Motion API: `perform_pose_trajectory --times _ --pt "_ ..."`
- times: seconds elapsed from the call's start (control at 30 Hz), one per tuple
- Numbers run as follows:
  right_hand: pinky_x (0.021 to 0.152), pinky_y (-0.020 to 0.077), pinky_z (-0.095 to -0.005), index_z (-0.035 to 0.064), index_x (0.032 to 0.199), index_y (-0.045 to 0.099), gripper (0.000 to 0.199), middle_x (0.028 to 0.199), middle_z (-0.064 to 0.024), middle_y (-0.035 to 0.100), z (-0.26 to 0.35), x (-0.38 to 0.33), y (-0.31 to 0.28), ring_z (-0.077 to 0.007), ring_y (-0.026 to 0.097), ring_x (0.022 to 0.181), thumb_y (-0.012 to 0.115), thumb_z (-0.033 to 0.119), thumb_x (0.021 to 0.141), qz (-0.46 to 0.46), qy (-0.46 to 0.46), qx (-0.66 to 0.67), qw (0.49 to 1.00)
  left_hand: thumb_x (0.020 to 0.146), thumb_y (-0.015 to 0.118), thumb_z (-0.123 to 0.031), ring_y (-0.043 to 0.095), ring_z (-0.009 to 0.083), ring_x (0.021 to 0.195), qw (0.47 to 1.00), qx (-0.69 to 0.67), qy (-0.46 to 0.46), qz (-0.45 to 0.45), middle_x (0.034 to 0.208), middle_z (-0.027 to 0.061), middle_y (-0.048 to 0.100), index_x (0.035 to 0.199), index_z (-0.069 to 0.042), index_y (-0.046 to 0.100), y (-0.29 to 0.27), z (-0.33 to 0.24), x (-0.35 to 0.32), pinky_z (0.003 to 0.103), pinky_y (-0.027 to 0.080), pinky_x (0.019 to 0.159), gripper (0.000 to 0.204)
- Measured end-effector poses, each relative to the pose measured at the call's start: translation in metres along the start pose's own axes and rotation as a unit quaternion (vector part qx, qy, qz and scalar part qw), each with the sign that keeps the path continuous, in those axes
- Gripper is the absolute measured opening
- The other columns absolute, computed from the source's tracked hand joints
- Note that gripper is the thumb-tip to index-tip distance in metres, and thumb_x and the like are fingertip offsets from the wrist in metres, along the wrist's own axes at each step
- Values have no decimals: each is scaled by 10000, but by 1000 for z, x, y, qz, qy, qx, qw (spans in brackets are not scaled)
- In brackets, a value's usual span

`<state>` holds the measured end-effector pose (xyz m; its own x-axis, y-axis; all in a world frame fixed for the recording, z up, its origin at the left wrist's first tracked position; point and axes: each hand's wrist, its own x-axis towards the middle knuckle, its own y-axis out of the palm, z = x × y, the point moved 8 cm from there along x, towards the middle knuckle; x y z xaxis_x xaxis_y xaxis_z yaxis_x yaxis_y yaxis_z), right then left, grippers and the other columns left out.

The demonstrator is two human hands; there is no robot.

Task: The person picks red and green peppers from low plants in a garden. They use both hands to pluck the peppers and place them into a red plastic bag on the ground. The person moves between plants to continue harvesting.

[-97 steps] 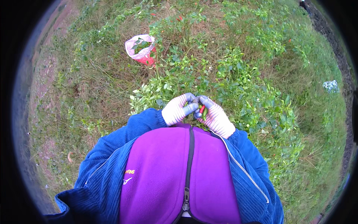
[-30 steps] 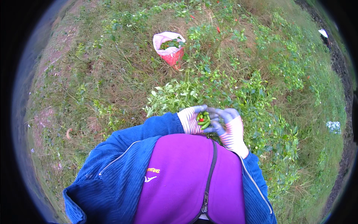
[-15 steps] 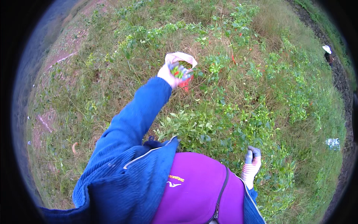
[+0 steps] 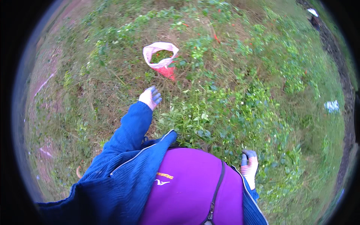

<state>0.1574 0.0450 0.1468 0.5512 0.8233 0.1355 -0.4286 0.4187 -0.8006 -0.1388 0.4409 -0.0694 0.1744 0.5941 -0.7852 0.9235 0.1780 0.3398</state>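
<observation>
My left hand [image 4: 150,98], in a pale glove with grey-blue fingers, is open above the plants, its fingers apart and holding nothing. Just beyond it stands a sack [image 4: 164,71] with a folded-back whitish-pink rim and a red lower part. Small green and red peppers [image 4: 161,56] show inside the sack's mouth. At my right side, my right hand [image 4: 250,169] wears a striped glove with grey fingertips. Its fingers are curled together, and whatever may be in them is hidden. Leafy green pepper plants [image 4: 202,116] grow between the hands.
Red peppers [image 4: 216,38] hang on plants farther off. Dry grass tangles among the stems. A whitish bundle [image 4: 332,106] lies at the right, near a dark dirt strip [image 4: 339,63]. At the far upper right is a person in a white hat [image 4: 312,12].
My left hand has let go of the green and red peppers at the sack and drawn back toward me. The sack's mouth is now uncovered. My right hand stays curled at my side.
</observation>
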Motion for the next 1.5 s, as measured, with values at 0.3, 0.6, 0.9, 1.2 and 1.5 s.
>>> perform_pose_trajectory --times 0.3,0.6,0.9,1.2,1.5 --pt "884 428 -436 68 1014 602 269 985 -108 601 10 -47 -54 -306 564 964 661 157 767 40 39 -404 913 949 584 -195 533 242 1213 913 155 203 319 1365 106 515 1401 -29 419 134 -28 -75 370 430 1030 510" --pt "878 476 -418 48 1138 611 280 1074 -147 636 10 -92 -197 -317 610 991 619 81 860 -193 195 -250 929 975 534 -146 544 199 1159 727 386 298 483 1287 83 554 1299 -26 520 241 82 -217 315 412 1015 345" --pt "948 471 -422 22 1205 559 345 1165 -211 597 -95 -75 -136 -387 578 1078 583 58 863 -165 188 -158 955 875 607 -165 571 331 1083 262 535 365 715 1101 135 620 1126 -50 604 315 230 -379 425 460 961 277" --pt "961 469 -341 -19 1231 562 354 1214 -131 609 -226 -138 -166 -234 588 1126 562 212 962 -348 218 571 710 807 685 -204 567 373 1067 29 578 382 721 1332 173 505 1277 -110 546 320 327 -402 461 488 916 499" --pt "892 484 -392 31 1158 614 287 1096 -165 656 -253 -156 -168 -320 613 1028 552 81 882 -143 256 -110 950 782 653 -234 563 327 893 -64 673 410 613 966 123 576 1021 -65 608 314 338 -360 452 483 751 295"
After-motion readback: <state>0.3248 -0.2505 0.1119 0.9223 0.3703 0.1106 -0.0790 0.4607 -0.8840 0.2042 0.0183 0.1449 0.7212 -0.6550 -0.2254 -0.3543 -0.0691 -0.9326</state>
